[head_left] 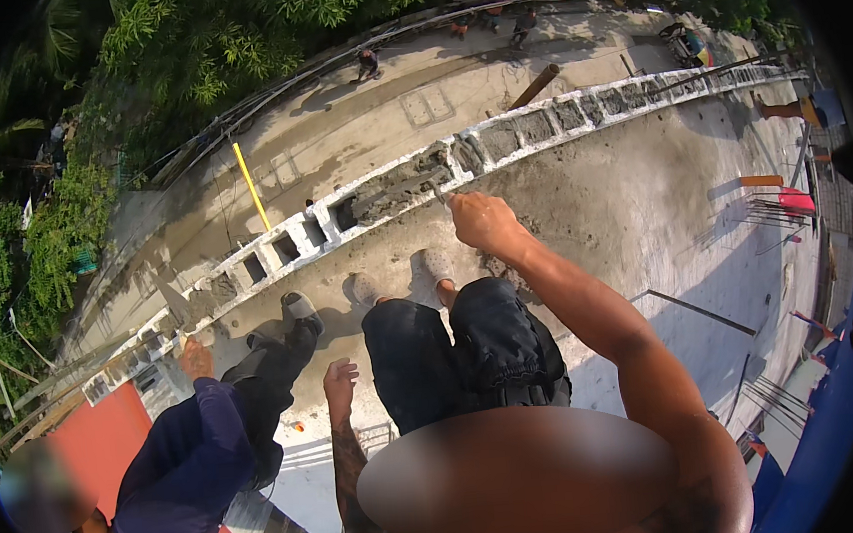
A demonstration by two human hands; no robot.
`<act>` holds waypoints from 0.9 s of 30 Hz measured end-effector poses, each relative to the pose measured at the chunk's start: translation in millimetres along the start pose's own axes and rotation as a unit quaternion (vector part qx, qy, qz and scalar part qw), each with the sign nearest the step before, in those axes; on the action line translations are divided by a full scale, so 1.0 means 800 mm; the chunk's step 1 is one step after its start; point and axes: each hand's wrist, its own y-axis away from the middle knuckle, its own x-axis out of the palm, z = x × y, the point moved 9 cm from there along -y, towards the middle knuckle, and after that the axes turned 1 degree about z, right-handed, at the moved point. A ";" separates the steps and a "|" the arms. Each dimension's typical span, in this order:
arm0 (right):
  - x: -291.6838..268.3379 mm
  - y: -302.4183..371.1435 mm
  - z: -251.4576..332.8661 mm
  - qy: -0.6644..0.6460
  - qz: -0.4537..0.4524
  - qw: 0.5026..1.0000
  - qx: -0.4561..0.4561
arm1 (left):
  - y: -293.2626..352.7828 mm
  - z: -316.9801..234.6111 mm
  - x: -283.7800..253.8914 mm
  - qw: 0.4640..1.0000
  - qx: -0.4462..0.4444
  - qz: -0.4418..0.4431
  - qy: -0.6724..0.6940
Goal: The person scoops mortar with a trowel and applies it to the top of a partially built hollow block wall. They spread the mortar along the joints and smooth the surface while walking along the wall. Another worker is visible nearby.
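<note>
My right hand is closed round the handle of a trowel, at the near side of a hollow concrete block wall. The trowel's blade lies over grey wet mortar on the wall's top, partly blending with it. Beside my left knee hangs my left hand, its fingers loosely bent and apart, with nothing seen in it. To my left a co-worker's hand holds another trowel near the wall, where some block cells show mortar and others stand hollow.
The co-worker in a dark blue sleeve bends close on my left. Beyond the wall lies a lower paved road with people on it. A yellow bar and a brown pole rise there. Steel rods stick out at right.
</note>
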 end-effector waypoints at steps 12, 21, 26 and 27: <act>0.028 0.055 -0.074 -0.209 -0.020 0.969 0.134 | 0.049 0.073 -0.015 0.988 -0.087 -0.090 0.094; 0.154 0.024 -0.032 -0.244 -0.061 0.956 0.149 | 0.044 0.056 0.006 0.997 -0.051 -0.058 0.025; 0.046 0.041 -0.063 -0.083 0.006 0.995 0.058 | 0.034 0.056 -0.011 0.996 -0.039 -0.076 0.003; 0.050 0.024 -0.039 -0.081 0.040 0.995 0.051 | 0.027 0.057 -0.010 0.996 -0.047 -0.072 0.005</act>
